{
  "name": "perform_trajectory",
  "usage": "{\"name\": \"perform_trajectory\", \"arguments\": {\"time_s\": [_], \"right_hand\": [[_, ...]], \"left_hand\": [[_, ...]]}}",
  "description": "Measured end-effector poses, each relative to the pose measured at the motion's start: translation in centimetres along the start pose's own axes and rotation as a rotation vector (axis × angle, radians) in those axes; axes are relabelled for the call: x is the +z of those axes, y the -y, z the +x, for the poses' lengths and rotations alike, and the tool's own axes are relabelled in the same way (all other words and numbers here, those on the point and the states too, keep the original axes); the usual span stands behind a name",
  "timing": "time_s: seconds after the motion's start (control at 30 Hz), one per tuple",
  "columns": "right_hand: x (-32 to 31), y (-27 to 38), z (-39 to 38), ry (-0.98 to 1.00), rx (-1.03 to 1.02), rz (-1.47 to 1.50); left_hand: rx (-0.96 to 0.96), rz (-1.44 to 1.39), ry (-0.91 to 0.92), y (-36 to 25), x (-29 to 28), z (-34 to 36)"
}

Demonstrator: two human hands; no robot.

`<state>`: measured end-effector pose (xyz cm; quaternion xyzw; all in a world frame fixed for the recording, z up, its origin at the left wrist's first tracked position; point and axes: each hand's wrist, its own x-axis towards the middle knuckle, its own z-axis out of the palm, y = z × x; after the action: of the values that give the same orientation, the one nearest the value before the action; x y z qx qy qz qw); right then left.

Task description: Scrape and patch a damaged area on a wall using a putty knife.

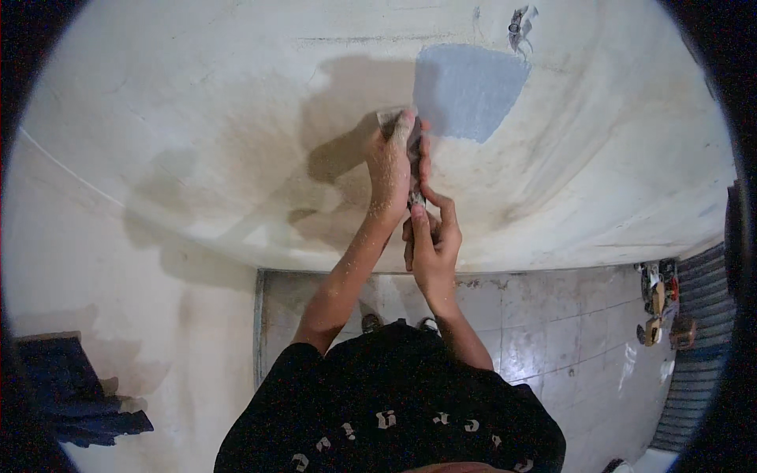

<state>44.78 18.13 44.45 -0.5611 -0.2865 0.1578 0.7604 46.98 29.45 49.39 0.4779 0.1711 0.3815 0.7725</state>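
Both my hands hold one putty knife (413, 162) against a cream plastered wall (236, 118). My left hand (389, 169), speckled with plaster, presses on the blade near its top end. My right hand (431, 240) grips the handle below it. The blade's tip sits at the left edge of a grey patch of fresh filler (469, 91) on the wall. Most of the tool is hidden between my fingers.
A small hole with a fitting (520, 27) sits above the grey patch. Below the wall is a tiled floor (552, 323) with sandals (658, 303) at the right. Dark blue cloth (67, 390) lies at the lower left. My feet (398, 323) stand close to the wall.
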Motion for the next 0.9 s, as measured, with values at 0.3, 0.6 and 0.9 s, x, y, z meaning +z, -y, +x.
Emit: {"name": "perform_trajectory", "arguments": {"time_s": [0.3,0.6,0.9], "right_hand": [[0.0,1.0,0.8,0.035,-0.03,0.004],[1.0,1.5,2.5,0.042,-0.112,-0.007],[-3.2,-7.4,-3.8,-0.012,0.203,-0.132]], "left_hand": [[0.086,0.002,-0.015,-1.1,0.8,0.3],[0.149,-0.03,0.005,-3.2,1.7,1.5],[-0.209,0.016,-0.119,9.4,-4.2,-1.5]]}}
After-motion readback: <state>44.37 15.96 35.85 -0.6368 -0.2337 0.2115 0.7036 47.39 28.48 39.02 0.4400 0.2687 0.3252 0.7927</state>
